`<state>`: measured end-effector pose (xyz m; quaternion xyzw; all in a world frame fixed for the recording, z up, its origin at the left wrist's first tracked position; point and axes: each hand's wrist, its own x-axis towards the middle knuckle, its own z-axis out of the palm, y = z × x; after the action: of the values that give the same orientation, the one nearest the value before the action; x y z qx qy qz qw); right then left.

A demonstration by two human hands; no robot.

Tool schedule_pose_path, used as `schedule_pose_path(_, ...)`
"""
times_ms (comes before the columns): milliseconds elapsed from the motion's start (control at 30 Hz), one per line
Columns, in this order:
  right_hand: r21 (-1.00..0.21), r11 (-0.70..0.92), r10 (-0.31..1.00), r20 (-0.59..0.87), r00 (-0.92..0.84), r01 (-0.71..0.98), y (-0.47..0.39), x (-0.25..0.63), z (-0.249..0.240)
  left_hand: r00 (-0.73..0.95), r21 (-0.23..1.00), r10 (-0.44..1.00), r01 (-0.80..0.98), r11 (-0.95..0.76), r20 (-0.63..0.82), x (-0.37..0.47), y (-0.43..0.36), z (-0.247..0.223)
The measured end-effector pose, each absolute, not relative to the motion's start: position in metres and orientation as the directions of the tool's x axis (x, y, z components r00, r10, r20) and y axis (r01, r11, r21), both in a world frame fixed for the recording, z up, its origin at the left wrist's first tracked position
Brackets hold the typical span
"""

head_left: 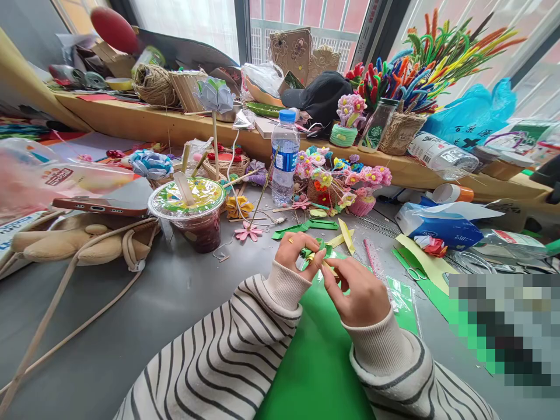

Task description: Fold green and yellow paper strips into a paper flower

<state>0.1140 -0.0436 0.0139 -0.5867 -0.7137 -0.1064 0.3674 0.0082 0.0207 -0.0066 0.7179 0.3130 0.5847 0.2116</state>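
Note:
My left hand (294, 255) and my right hand (356, 287) meet over a green sheet (321, 344) on the grey table. Between the fingertips of my left hand is a small piece of folded green and yellow paper (322, 248). My right hand pinches its yellow end; the fingers hide most of that end. Beyond the hands lie loose green paper strips (306, 227) and yellow paper strips (346, 235). A pink ruler (371, 258) rests right of my right hand.
A lidded cup of dark drink (203, 238) and a water bottle (286, 160) stand behind the hands. Scissors (415, 273) lie on paper at the right. A bag (87, 233) with a phone (105, 204) on it sits left. Handmade flowers (345, 178) line the shelf.

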Motion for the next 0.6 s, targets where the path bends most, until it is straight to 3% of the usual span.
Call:
schedule_pose_path(200,-0.248,0.302,0.738,0.672,-0.062,0.92,-0.039,0.125,0.007,0.135,0.711,0.748,0.24,-0.661,0.65,0.009,0.021,-0.006)
schedule_pose_path(367,-0.057,0.187,0.635,0.769,-0.077,0.981,-0.034,0.127,0.0,0.197,0.774,0.828,0.294,-0.561,0.525,0.011,0.017,-0.004)
schedule_pose_path(600,0.147,0.194,0.504,0.833,-0.227,0.97,-0.033,0.128,-0.002,0.113,0.905,0.904,0.06,-0.421,0.412,0.014,0.019,-0.001)
